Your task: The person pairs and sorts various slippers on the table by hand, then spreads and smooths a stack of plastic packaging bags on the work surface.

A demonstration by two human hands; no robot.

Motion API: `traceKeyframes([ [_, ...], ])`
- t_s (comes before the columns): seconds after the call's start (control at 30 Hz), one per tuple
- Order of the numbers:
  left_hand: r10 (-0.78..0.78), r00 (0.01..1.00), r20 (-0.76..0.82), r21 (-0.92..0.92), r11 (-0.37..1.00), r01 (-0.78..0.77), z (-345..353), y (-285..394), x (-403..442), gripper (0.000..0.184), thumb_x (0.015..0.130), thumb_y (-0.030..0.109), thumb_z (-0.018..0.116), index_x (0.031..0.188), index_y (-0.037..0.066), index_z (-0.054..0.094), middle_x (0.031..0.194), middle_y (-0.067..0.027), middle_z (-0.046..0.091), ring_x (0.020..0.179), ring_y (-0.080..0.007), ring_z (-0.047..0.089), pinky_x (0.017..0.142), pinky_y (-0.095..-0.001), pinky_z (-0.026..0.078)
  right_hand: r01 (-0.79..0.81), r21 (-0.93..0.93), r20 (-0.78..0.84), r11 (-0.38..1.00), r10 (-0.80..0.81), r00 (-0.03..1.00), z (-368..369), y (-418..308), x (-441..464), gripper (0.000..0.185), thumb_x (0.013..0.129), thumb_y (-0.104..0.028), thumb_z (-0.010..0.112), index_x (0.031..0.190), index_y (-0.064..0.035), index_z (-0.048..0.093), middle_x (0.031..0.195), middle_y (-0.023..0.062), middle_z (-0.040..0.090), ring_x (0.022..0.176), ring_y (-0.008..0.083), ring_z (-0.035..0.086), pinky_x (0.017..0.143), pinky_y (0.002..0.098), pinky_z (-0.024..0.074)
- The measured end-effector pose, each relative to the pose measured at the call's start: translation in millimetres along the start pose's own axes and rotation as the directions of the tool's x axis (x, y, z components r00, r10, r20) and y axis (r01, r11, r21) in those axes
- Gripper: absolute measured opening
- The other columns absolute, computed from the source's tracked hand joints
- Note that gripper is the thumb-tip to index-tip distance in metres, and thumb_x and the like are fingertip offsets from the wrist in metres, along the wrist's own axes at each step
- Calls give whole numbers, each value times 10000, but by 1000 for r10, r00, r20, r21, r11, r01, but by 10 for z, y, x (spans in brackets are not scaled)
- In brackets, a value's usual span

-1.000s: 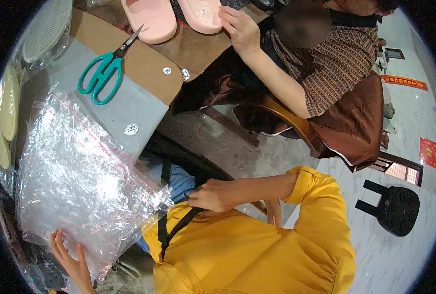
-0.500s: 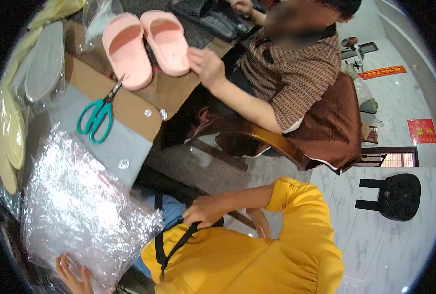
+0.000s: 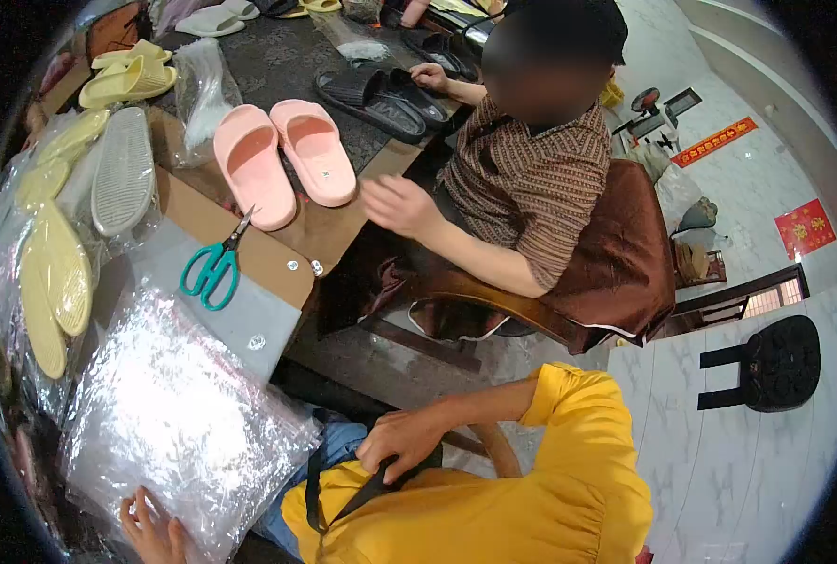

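My left hand (image 3: 152, 534) rests with fingers spread on the near edge of a stack of clear plastic bags (image 3: 179, 399). At my waist, my right hand (image 3: 404, 442) is closed around a black strap (image 3: 373, 491) in front of my yellow top. Beyond the bags, teal-handled scissors (image 3: 213, 271) lie on a grey and brown board (image 3: 235, 246), their blades toward a pair of pink slippers. The left pink slipper (image 3: 270, 193) and the right pink slipper (image 3: 329, 179) sit side by side, soles down.
A co-worker's hand (image 3: 401, 205) hovers beside the pink slippers; the other is near black slippers (image 3: 367, 101). Yellow soles (image 3: 56, 268) and a grey sole (image 3: 123, 174) in plastic line the left side. A brown-covered chair (image 3: 616, 254) stands right, behind the co-worker.
The view has shifted, showing more of the far table. The co-worker's hand has come off the pink slipper. My right hand stays on the strap, and my left on the bags.
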State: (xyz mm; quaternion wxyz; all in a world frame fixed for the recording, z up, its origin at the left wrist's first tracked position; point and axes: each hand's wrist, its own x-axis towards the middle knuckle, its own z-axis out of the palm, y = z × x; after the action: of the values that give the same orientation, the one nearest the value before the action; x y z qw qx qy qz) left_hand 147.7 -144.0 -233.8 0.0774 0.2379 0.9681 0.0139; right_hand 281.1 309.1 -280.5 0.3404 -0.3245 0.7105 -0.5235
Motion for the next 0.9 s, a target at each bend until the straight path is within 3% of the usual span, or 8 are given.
traceKeyframes([
  [0.1,-111,994,10,-179,978,111,240,-126,-86,607,845,252,637,1397,92,440,1429,-175,353,1300,-372,355,1022,-460,336,73,-58,-55,996,-76,996,-19,-136,95,279,821,-271,678,847,-34,532,853,134,548,866,358,572,693,450,441],
  [0.2,-141,990,20,-212,967,142,200,-29,-69,612,839,202,640,1414,145,437,1406,-176,358,1277,-381,362,1022,-478,345,8,-152,-33,988,-13,999,-26,-19,181,287,841,-289,643,904,-20,566,895,150,566,912,357,580,750,441,459],
  [0.3,-140,990,19,-271,953,139,142,20,-61,620,820,158,660,1404,146,451,1381,-184,371,1273,-385,364,1028,-481,353,-96,-122,-65,988,89,994,-42,-2,276,293,839,-272,633,947,-4,585,959,154,586,954,349,580,767,436,462],
  [0.47,-150,989,-17,-220,965,142,111,82,-56,596,822,185,674,1385,161,479,1364,-165,392,1274,-363,371,1028,-465,365,-93,-134,-85,987,82,993,-48,-138,374,259,831,-216,648,912,11,556,879,151,548,890,353,570,740,431,453],
  [0.57,-159,987,1,-222,963,155,125,73,-42,591,821,183,674,1380,170,486,1365,-163,392,1275,-367,372,1028,-468,369,166,-83,-137,983,-176,975,27,-291,371,240,824,-186,661,876,9,530,831,142,515,840,349,560,717,425,446],
  [0.73,-152,988,23,-249,956,153,63,43,-9,608,796,237,701,1365,166,498,1357,-163,403,1256,-357,401,1010,-465,387,267,-78,-122,961,-275,954,-133,-656,376,244,818,-208,682,833,-20,527,801,114,516,762,305,558,641,391,441],
  [0.83,-184,981,62,-267,944,194,18,56,18,621,784,292,719,1350,154,506,1343,-166,415,1236,-361,420,996,-460,393,162,-118,-72,980,-171,983,-205,-814,404,235,811,-203,693,842,-26,543,801,101,527,743,291,561,613,384,437],
  [0.9,-169,984,62,-256,950,180,-28,69,43,648,775,359,727,1340,132,506,1334,-169,424,1217,-368,435,980,-465,398,197,-129,-137,972,-215,967,-164,-811,501,222,800,-180,704,860,-30,552,804,93,532,740,285,563,602,380,434],
])
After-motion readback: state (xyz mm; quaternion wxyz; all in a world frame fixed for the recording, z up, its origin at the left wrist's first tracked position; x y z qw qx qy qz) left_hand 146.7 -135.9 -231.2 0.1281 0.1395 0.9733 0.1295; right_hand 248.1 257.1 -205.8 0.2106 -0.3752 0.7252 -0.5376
